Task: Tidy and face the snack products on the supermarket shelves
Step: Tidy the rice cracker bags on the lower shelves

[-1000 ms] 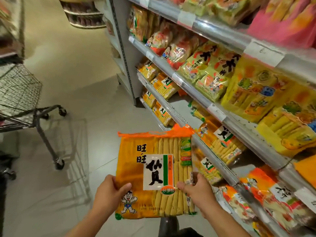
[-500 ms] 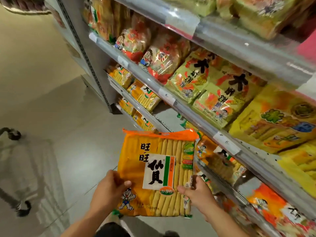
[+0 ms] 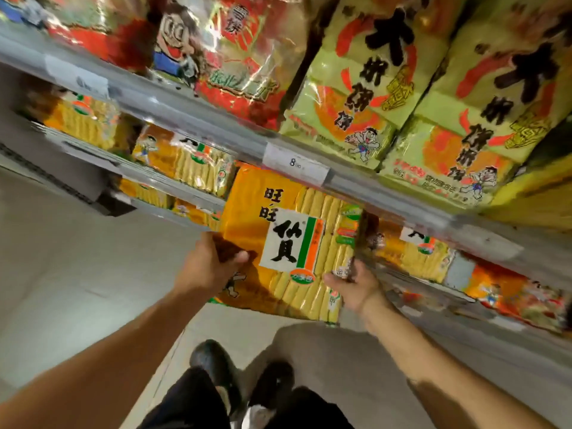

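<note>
Two hands on one orange rice-cracker pack (image 3: 278, 239), held upright, label facing the person. Left hand (image 3: 210, 267) grips the pack's left edge, thumb across the front; right hand (image 3: 356, 286) pinches the lower right edge, fingers (image 3: 353, 270) curled behind — blurred there, so exact wrap is hard to tell. The pack sits in the air just at the shelf edge (image 3: 356, 187), its top tucked under the rail with the price tag (image 3: 294, 164). Two-sided hold likely keeps the floppy bag flat and square so it slides in face-out.

Shelf below the rail holds matching orange packs (image 3: 418, 252) to the right and more (image 3: 185, 162) to the left — the held pack looks aimed at the gap between them. Shelf above carries green-yellow bags (image 3: 356, 97) and a red bag (image 3: 235, 57), leaning forward over the rail. Lower shelf at right has orange bags (image 3: 510, 292), blurred. Pack not yet seated.
</note>
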`<state>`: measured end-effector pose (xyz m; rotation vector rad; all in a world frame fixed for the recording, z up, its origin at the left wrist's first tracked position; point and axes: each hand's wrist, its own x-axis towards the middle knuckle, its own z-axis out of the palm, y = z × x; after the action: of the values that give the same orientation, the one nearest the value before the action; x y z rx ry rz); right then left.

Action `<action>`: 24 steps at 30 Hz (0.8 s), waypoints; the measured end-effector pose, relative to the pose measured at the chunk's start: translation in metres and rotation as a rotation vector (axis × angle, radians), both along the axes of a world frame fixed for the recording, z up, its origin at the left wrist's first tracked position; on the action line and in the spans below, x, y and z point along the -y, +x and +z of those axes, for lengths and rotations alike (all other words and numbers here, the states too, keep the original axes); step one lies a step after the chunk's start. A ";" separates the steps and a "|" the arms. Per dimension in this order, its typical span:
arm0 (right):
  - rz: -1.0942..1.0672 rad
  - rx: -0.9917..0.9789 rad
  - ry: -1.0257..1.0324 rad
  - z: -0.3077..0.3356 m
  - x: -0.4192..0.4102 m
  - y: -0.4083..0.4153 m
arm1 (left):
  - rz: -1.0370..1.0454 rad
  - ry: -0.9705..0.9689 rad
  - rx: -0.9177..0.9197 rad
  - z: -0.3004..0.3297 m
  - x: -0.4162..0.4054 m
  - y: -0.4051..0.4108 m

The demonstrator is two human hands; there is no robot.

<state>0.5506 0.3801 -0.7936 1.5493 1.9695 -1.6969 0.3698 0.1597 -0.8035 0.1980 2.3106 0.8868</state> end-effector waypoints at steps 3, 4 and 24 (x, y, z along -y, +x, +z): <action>-0.004 -0.102 0.095 -0.017 -0.024 -0.033 | -0.075 0.154 -0.031 -0.015 -0.036 -0.036; -0.003 -0.160 0.129 -0.023 -0.032 -0.042 | -0.097 0.146 -0.105 -0.022 -0.047 -0.047; 0.120 -0.146 0.695 -0.127 -0.074 -0.091 | -0.393 0.177 -1.040 -0.138 -0.122 -0.116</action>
<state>0.4595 0.4541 -0.9204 1.4440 2.8640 -1.1562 0.2533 0.2813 -0.9414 1.4194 2.9025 0.8830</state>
